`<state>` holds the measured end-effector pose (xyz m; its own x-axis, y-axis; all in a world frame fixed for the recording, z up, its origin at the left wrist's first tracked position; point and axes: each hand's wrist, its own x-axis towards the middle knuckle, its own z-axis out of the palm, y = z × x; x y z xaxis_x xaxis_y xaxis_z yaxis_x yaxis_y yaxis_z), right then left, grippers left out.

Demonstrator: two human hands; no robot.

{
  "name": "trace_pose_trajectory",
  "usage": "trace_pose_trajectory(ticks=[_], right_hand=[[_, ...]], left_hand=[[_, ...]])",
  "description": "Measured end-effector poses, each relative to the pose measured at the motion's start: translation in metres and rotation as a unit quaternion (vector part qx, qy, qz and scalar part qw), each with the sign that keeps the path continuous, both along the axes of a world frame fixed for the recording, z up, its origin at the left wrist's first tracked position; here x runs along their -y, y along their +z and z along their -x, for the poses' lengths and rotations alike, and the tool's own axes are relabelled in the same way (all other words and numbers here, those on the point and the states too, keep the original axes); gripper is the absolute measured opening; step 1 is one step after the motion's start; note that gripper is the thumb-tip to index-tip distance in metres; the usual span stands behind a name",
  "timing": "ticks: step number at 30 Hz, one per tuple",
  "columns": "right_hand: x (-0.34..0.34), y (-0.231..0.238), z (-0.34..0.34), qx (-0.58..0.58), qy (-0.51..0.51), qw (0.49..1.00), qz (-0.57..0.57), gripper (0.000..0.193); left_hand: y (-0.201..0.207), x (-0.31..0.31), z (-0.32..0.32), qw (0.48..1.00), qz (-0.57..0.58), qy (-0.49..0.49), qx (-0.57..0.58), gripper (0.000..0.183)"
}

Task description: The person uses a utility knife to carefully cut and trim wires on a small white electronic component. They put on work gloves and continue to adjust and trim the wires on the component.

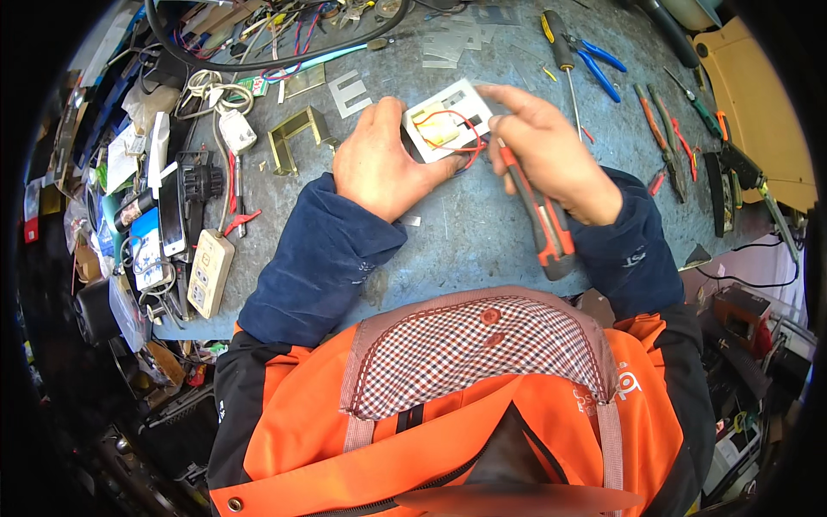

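My left hand (379,159) is closed around the lower left side of a transformer core of light metal plates (467,95). In its middle sits a yellow-wrapped coil (435,126) with thin red wires looping off it. My right hand (551,142) is wrapped round a red and black utility knife (541,215), its handle pointing down toward me. The fingers of that hand touch the right edge of the core; the knife's tip is hidden behind them. An E-shaped metal plate (348,92) lies just beyond my left hand, and a brass-coloured metal bracket (289,146) stands left of it.
Loose metal plates (444,45) are scattered on the blue-grey workbench (465,250). A screwdriver (560,52), blue-handled pliers (599,69) and red-handled pliers (659,129) lie to the right. On the left are a power strip (210,274), a phone (171,220) and cables (211,90).
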<state>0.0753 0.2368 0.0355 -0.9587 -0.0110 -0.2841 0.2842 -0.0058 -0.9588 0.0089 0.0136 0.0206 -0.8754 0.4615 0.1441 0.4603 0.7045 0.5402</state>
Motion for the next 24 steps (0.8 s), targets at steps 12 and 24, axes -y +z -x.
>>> trace_pose_trajectory(ticks=[12,24], right_hand=[[-0.019,0.006,0.005,0.017,-0.032,0.999,0.001,0.022],[0.013,-0.012,-0.011,0.043,0.0,0.999,0.028,0.034]], left_hand=[[-0.013,0.009,0.009,0.989,-0.082,-0.085,-0.092,0.07],[-0.017,0.004,0.004,0.991,-0.108,-0.05,-0.063,0.072]])
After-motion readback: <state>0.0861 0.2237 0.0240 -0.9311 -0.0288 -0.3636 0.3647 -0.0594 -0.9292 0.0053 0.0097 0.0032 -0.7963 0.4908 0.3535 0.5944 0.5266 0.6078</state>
